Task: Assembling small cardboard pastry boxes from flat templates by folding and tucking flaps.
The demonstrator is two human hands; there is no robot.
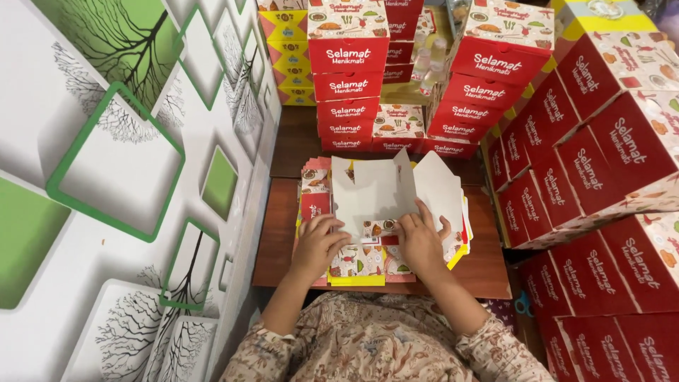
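A flat, unfolded cardboard box blank (385,189) lies white side up on a pile of flat printed blanks (357,272), on a small brown wooden table (488,272). My left hand (320,244) presses on the blank's near left edge. My right hand (422,240) rests on its near right part, fingers spread over a flap. Several flaps of the blank stand partly raised at its far side.
Stacks of assembled red and white food boxes (348,78) rise behind the table, with more (601,163) piled along the right. Yellow boxes (286,53) stand at the back left. A wall with green and white tree-pattern paper (127,177) closes the left side.
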